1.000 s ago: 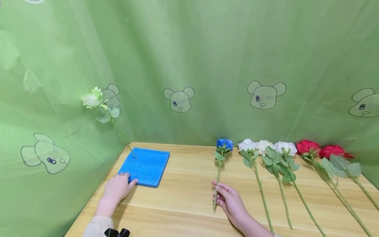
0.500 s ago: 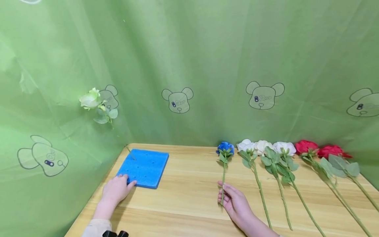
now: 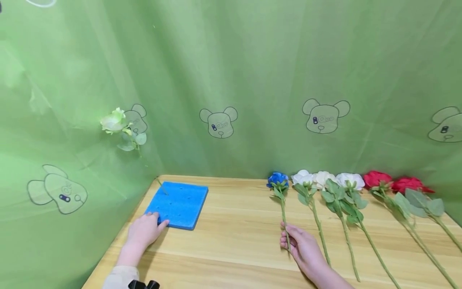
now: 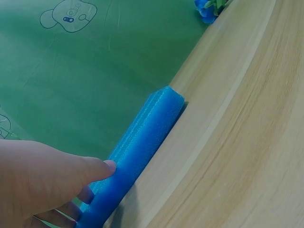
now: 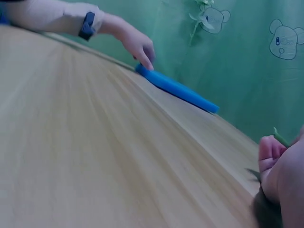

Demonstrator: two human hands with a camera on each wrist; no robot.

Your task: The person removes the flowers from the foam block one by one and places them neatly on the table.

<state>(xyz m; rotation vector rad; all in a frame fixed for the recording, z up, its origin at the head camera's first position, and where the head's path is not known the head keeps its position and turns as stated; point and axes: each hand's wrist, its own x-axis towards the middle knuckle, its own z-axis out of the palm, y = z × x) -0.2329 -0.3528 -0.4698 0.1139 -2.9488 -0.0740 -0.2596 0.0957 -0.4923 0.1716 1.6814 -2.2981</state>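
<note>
My right hand (image 3: 304,249) holds the lower stem of a blue artificial rose (image 3: 278,179) between thumb and fingers. The flower head points toward the back of the table. In the right wrist view, my right hand (image 5: 287,171) shows at the right edge, with a bit of green stem at the fingers. My left hand (image 3: 144,230) rests on the near left corner of a blue foam pad (image 3: 184,204), thumb and fingers spread apart. Close up in the left wrist view, the thumb lies along the upper edge of the foam pad (image 4: 137,147). Small holes dot its top.
A pale green-white rose (image 3: 114,120) stands in the pad's far left part, leaning left. To the right lie several white and cream roses (image 3: 302,176) and two red roses (image 3: 377,178), stems toward me. Green cloth (image 3: 252,80) rises behind the wooden table (image 3: 223,249).
My right hand has moved to the right with the blue rose, whose stem has swung to tilt the other way. My left hand has stayed on the foam pad.
</note>
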